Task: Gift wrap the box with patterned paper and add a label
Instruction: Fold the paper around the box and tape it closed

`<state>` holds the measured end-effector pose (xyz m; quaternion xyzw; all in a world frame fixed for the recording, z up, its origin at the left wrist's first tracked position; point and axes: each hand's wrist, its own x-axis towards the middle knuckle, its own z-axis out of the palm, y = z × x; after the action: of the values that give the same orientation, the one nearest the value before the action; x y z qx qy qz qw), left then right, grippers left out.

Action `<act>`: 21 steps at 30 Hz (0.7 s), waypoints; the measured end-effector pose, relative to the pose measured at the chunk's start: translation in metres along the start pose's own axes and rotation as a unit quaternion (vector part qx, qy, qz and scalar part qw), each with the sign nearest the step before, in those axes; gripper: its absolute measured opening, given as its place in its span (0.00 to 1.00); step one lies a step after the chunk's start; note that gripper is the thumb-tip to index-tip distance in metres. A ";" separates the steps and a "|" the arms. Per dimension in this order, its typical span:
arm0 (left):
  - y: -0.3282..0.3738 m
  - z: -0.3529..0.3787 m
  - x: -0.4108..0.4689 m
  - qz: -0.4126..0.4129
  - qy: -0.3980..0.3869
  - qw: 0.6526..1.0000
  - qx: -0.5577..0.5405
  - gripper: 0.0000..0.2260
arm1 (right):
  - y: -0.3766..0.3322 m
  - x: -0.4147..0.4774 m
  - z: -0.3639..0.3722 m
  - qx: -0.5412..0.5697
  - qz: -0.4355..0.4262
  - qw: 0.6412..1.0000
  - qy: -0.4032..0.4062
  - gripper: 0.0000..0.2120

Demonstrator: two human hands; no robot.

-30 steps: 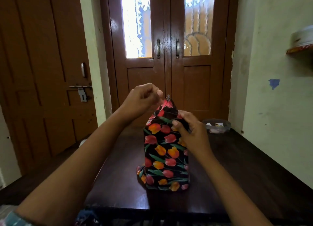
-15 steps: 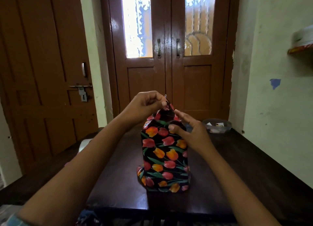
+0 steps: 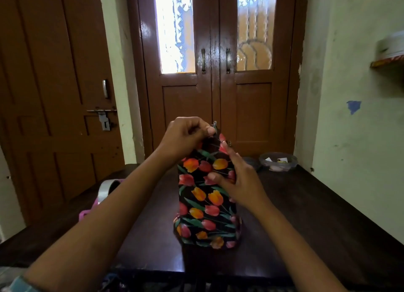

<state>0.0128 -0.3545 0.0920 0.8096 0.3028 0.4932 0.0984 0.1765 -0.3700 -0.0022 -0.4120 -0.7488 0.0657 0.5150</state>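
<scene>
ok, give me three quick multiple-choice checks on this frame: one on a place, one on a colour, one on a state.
1. Where is the clear container?
A. at the far right end of the table, near the wall
B. on the floor
C. under the left forearm

2. What is the background colour of the wrapping paper?
A. white
B. black
C. blue

3. What is the left hand doing?
A. lying flat on the table
B. hanging idle
C. pinching the paper at the top of the box

Answers:
1. A: it sits at the table's far right, by the wall.
2. B: the tulips are printed on black.
3. C: its fingertips pinch the top flap.
</scene>
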 end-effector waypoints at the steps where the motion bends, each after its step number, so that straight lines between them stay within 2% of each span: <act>1: -0.001 0.002 0.002 0.006 0.019 0.999 0.039 0.07 | 0.000 -0.003 0.004 -0.026 -0.003 1.000 0.001 0.40; 3: -0.006 0.005 0.003 0.016 0.047 0.995 0.085 0.07 | 0.002 -0.008 0.011 -0.042 -0.010 0.999 0.015 0.40; 8: -0.026 0.008 0.004 0.021 0.053 0.993 0.102 0.05 | 0.005 -0.005 0.016 -0.046 -0.006 0.998 0.034 0.41; 15: -0.051 0.021 0.018 -0.018 -0.070 0.989 0.132 0.07 | 0.001 -0.003 0.008 -0.089 -0.021 0.996 0.000 0.43; 21: -0.058 0.031 0.029 -0.066 -0.142 0.979 0.133 0.05 | 0.005 -0.003 0.003 -0.122 -0.023 0.992 -0.011 0.44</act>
<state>0.0261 -0.2869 0.0719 0.8554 0.4015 0.3208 0.0644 0.1772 -0.3676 -0.0085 -0.4534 -0.7662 -0.0333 0.4541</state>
